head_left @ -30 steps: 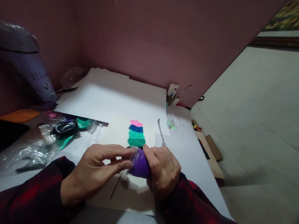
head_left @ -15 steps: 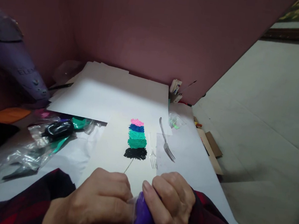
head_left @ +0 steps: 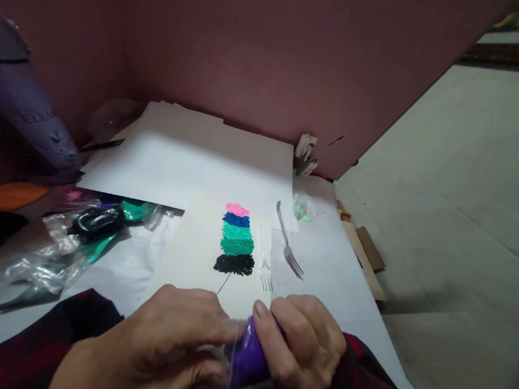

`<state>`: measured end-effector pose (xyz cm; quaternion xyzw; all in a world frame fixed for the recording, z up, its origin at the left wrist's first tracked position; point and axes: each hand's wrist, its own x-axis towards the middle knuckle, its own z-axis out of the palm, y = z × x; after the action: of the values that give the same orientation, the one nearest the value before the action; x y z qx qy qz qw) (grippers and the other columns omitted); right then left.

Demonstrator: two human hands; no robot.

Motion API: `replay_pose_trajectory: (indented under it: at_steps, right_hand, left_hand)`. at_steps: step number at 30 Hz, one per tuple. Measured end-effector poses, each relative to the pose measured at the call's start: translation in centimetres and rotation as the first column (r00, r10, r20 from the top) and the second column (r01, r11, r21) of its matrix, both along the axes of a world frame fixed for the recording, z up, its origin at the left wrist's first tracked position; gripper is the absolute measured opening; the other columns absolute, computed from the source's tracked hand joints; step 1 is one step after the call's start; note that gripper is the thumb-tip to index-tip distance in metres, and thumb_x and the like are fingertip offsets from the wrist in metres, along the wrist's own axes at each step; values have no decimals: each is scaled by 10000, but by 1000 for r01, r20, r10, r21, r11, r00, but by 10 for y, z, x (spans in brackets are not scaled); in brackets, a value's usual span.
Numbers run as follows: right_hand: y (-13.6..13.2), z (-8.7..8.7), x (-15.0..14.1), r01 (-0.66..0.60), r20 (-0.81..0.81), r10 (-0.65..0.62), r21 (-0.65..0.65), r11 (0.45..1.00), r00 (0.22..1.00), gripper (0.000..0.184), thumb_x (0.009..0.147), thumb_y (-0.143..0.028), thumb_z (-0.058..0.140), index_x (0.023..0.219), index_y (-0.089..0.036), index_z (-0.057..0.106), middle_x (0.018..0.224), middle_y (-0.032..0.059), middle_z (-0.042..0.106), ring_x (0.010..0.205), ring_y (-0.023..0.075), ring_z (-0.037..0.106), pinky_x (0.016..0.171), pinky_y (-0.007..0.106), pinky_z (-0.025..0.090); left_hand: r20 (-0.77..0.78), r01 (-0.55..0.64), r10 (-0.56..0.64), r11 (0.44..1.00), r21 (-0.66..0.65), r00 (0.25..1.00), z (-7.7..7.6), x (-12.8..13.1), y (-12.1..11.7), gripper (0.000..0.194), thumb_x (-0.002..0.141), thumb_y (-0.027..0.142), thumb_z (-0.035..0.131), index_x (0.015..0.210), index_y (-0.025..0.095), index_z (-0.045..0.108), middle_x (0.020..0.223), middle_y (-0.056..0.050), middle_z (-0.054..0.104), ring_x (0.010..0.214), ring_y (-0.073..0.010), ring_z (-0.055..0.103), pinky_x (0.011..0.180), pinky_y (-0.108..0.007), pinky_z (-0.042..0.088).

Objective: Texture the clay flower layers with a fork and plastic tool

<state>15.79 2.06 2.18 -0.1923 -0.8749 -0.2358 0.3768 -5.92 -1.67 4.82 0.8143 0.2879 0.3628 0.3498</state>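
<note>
A dusky pink wall [head_left: 256, 52] rises behind the white bench [head_left: 329, 276], ending at a slanted edge on the right. Beyond spreads a pale grey surface [head_left: 472, 198] with faint straight lines (wall or floor, I can't tell), topped by a dark brown strip [head_left: 515, 57]. Light pools mid-bench; the left corner is dim.

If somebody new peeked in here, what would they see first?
Probably the bright stack of pink, blue, green and black bands on the cream paper in the middle. Next, the shiny purple lump in clear plastic at the bottom, between the left hand and right hand.
</note>
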Motion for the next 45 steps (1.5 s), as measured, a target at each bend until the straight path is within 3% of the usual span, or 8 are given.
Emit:
replay_pose_trajectory:
  at_steps: [10,20,27,30,33,37,41,45]
  right_hand:
    - [0,15,-5,9,109,-9,5,1000,994,220,777,-120,602,987,-70,558,742,99,618,642,188,538,489,311,438]
    - [4,-1,-12,88,-26,-95,-197,976,995,237,806,-89,501,1035,-85,562,685,79,580,629,187,492,513,325,373]
    - [15,-9,-11,99,-106,-127,-242,965,986,234,799,-116,494,1019,-117,573,685,71,564,649,189,489,535,331,367]
    - [17,-8,-13,109,-112,-142,-258,960,984,205,803,-113,483,983,-120,581,671,69,561,641,185,481,536,329,364]
    - [15,-8,-16,127,-123,-166,-276,953,978,177,812,-100,470,943,-122,587,656,67,552,637,180,475,537,323,357]
    - [12,-8,-17,114,-102,-149,-290,950,984,151,810,-114,485,923,-122,585,655,59,539,639,174,467,539,314,353]
    - [13,-7,-14,100,-58,-122,-295,950,991,152,806,-121,473,916,-132,578,658,48,525,645,170,462,545,308,354]
    - [17,-4,-12,88,-57,-115,-354,931,992,198,802,-88,413,888,-135,584,678,56,532,666,176,477,566,312,382]
  left_hand:
    - [-64,50,-52,998,-41,997,3,4,5,118,841,77,524,841,121,634,688,-50,579,652,-132,513,585,-234,386]
    - [-41,13,-17,996,-85,999,11,5,10,109,819,67,531,791,106,628,718,-40,556,629,-105,498,564,-206,401]
    - [72,-152,155,987,-47,985,-1,4,12,191,823,71,558,974,142,651,843,-48,542,733,-119,520,629,-228,428]
    - [131,-142,181,954,-263,975,-3,7,14,139,808,104,591,887,160,691,816,-33,511,727,-123,498,629,-241,429]
    - [251,-36,212,825,-564,944,-2,12,15,98,776,140,627,804,168,717,855,-33,470,710,-122,487,565,-226,443]
    - [363,128,196,702,-701,911,-4,14,17,82,736,152,658,765,175,731,904,-32,436,718,-123,491,554,-232,474]
    - [371,177,124,714,-677,920,-3,12,18,68,745,165,651,739,166,719,918,-37,447,763,-141,498,602,-251,479]
    - [295,82,128,791,-606,947,1,10,18,97,783,155,613,744,150,701,902,-45,475,806,-156,500,645,-254,452]
